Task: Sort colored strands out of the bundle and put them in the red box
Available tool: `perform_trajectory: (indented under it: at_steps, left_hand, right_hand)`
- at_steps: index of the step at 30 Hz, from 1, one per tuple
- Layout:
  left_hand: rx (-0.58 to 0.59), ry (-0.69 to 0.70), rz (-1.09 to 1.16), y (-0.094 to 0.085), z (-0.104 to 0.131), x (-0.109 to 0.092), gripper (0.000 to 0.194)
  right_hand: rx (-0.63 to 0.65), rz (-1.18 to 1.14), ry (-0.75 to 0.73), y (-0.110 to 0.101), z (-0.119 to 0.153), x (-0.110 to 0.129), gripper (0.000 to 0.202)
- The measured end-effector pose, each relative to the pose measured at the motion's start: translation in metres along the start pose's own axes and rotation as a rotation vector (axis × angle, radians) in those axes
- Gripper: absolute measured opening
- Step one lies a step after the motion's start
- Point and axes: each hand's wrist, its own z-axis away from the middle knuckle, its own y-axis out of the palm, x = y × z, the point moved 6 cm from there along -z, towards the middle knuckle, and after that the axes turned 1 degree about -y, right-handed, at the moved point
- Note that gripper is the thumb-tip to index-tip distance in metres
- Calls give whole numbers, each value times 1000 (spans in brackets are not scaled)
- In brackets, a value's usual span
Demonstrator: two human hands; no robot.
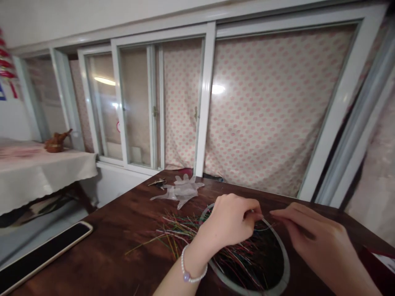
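My left hand point(233, 218), with a beaded bracelet point(185, 271) on its wrist, is closed in a pinch above a dark oval container with a pale grey rim point(286, 263). My right hand point(317, 234) is also pinched, its fingertips a short gap from the left ones, over the rim's right side. Whatever lies between the fingers is too thin to make out. Many thin coloured wire-like strands point(177, 230) lie in the container and spill over its left side onto the table, partly hidden behind my left forearm.
Clear disposable gloves point(185, 190) and a bunch of keys point(158, 181) lie toward the back of the dark wooden table point(120, 222). A phone point(46, 257) rests at the left edge. Beyond stand a cloth-covered table point(74, 166) and sliding windows point(206, 98).
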Motion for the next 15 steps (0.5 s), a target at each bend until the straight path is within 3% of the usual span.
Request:
perform_trajectory:
  at_steps: [3, 8, 12, 15]
  left_hand:
    - [27, 0, 101, -2, 0, 1, 16]
    - [94, 21, 234, -3, 4, -2, 13]
    - [4, 0, 46, -7, 1, 5, 19]
    - [21, -10, 20, -5, -2, 8, 20]
  right_hand:
    - [-41, 6, -49, -4, -4, 4, 19]
    - [4, -27, -22, 2, 0, 1, 19]
    - [148, -25, 59, 14, 5, -5, 26]
    - [289, -48, 136, 22, 7, -8, 29]
